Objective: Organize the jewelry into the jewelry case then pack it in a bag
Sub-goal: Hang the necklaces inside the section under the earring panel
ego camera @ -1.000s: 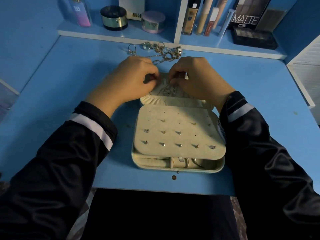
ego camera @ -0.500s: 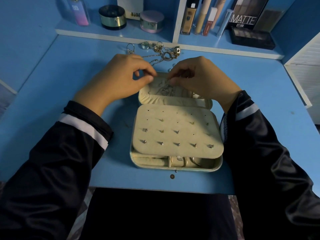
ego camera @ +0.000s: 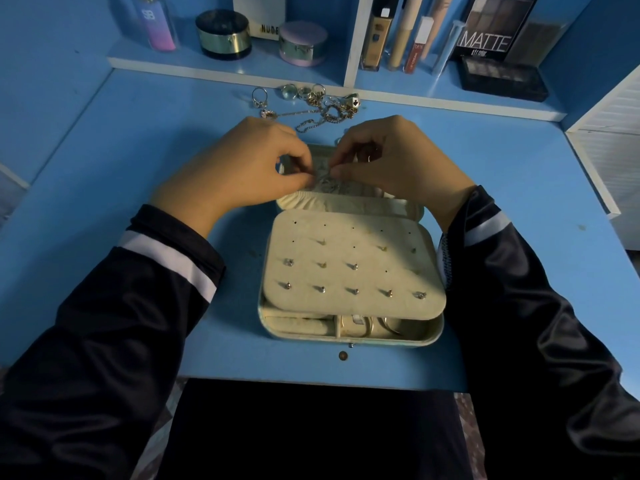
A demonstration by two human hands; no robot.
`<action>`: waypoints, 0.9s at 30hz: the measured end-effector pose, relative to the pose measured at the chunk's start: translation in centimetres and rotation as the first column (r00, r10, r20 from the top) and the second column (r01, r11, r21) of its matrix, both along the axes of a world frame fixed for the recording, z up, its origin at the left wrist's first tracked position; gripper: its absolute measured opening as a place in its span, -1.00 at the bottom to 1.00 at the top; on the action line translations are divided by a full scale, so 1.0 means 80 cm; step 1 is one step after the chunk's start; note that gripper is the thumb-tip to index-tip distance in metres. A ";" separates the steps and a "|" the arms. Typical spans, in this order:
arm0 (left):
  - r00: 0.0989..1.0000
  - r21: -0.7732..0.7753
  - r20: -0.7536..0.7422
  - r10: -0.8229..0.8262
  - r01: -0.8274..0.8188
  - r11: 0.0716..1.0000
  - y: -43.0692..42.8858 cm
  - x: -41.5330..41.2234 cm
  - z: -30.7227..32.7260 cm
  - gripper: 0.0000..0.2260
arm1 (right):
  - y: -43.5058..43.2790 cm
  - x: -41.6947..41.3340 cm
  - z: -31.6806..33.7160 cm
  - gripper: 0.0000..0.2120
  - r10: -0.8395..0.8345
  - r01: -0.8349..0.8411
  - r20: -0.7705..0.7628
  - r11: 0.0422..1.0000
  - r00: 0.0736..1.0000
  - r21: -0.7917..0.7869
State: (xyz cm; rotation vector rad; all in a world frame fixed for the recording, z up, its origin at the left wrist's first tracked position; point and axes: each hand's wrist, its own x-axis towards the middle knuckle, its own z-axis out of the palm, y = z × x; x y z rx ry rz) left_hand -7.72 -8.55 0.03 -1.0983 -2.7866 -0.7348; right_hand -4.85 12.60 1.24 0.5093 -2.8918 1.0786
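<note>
Head view: left hand [ego camera: 242,168] and right hand [ego camera: 394,164], closer now, pinch a chain [ego camera: 323,183] at twelve o'clock of the jewelry case [ego camera: 349,338]; stowing looks unfinished.

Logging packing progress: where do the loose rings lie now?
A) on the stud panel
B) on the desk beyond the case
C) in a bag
B: the rings lie on the desk beyond the open case, while the panel holds only studs.
</note>
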 end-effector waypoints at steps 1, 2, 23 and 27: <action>0.999 0.005 0.029 -0.016 0.016 1.000 0.000 0.001 0.001 -0.92 | 0.001 0.000 0.000 -0.94 -0.007 0.007 0.001 1.000 1.000 -0.001; 0.998 0.010 0.060 -0.030 0.029 1.000 -0.001 0.002 0.003 -0.92 | 0.003 0.000 0.000 -0.93 -0.018 0.018 -0.003 1.000 1.000 -0.001; 0.996 0.057 0.085 -0.005 0.000 0.998 0.002 -0.001 0.003 -0.96 | 0.001 0.000 -0.002 -0.95 0.026 -0.026 0.005 0.990 1.000 0.141; 0.995 0.032 0.098 -0.017 0.014 0.999 0.001 -0.001 0.002 -0.94 | 0.003 -0.001 -0.001 -0.95 0.019 -0.019 0.002 0.989 1.000 0.143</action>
